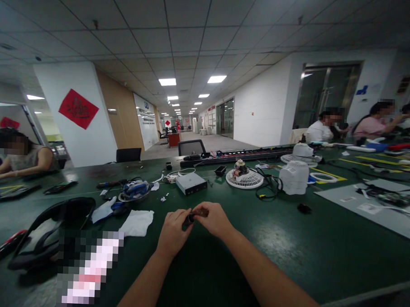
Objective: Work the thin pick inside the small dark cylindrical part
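Both hands meet above the green table (220, 263), near the middle of the view. My left hand (174, 229) is closed on a small dark round part (189, 218). Pinched fingers of my right hand (215, 218) touch the same part from the right, and a small brownish piece (202, 212) shows between them. Its exact shape is too small to tell. Just beyond the hands lies a grey box-shaped drive (191, 184). To the left is a crumpled white cloth (137, 223).
A white fan grille (244, 178) with a motor and a white housing (294, 177) stand at right, beside black cables. A grey panel (375, 210) lies far right. Black headgear (52, 228) and a bowl of parts (135, 191) are left. People sit at both sides.
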Tool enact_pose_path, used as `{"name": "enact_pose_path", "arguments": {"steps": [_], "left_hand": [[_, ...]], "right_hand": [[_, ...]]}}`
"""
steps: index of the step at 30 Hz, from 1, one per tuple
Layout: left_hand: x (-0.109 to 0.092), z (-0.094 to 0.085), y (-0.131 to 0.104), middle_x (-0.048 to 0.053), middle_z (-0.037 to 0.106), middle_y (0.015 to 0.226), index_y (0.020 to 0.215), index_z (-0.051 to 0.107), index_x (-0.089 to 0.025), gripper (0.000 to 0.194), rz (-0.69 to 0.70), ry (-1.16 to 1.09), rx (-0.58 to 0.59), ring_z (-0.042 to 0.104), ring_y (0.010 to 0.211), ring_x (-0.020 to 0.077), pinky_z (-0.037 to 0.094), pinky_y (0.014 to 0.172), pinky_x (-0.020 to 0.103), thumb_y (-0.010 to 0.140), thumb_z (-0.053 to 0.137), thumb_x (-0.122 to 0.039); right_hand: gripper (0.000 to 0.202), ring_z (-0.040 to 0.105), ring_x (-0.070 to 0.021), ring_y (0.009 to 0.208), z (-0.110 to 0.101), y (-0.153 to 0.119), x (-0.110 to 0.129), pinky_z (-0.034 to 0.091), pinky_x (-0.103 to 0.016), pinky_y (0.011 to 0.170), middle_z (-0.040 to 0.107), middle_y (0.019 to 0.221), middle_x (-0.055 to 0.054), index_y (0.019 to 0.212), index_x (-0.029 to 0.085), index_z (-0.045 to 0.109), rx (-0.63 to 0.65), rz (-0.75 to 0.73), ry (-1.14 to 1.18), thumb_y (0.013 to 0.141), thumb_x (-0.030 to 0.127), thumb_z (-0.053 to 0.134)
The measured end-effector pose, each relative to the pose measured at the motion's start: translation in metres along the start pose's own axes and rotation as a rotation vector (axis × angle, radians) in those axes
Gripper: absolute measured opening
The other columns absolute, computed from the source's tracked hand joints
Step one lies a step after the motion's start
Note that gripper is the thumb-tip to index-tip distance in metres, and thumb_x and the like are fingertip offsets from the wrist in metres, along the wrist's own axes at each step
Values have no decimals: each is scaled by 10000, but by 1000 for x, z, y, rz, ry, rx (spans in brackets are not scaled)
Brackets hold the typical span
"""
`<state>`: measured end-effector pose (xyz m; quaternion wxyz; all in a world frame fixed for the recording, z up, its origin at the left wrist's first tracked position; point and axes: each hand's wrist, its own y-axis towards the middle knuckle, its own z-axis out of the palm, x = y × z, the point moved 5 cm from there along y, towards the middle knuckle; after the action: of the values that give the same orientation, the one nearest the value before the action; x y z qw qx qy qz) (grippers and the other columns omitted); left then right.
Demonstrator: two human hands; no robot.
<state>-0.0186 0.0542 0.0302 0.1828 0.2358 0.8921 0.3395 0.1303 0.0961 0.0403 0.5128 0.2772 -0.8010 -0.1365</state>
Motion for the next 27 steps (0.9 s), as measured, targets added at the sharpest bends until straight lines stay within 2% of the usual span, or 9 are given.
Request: {"name": "enact_pose_path", "arguments": {"steps": [8,12,17,22,27], "left_hand": [[-3,-1,0,82,700,1085,1192,622,-194,403,22,-9,7,651,979,249,502,854,423,806,638,-82],[-4,-2,0,89,699,1100,1209,614,-184,431,30,-12,13,650,990,257,511,861,432,793,650,-76],[-5,-2,-1,85,701,1098,1201,625,-194,415,49,-19,18,655,989,254,525,865,426,799,649,-91],[-4,-2,-2,85,698,1102,1185,634,-192,411,57,-25,13,653,987,250,533,864,422,789,646,-80],[-5,0,-1,76,696,1093,1160,641,-184,414,61,-29,20,646,974,238,528,864,406,771,639,-44]], "right_hand": [[155,736,-180,754,5,-2,3,571,-267,740,783,823,-34,856,174,770,44,-7,49,730,102,714],[156,720,-177,724,4,-1,1,557,-269,717,776,796,-35,852,176,775,45,-19,5,749,98,689],[157,682,-170,699,4,-1,0,518,-256,680,750,759,-29,800,180,761,45,-34,-87,708,70,697],[162,668,-166,708,2,-4,6,491,-246,669,748,777,-16,819,213,756,50,-55,-159,738,112,659],[97,635,-167,686,-1,-6,14,464,-250,643,723,765,-24,779,201,726,11,-72,-196,700,160,685]]}}
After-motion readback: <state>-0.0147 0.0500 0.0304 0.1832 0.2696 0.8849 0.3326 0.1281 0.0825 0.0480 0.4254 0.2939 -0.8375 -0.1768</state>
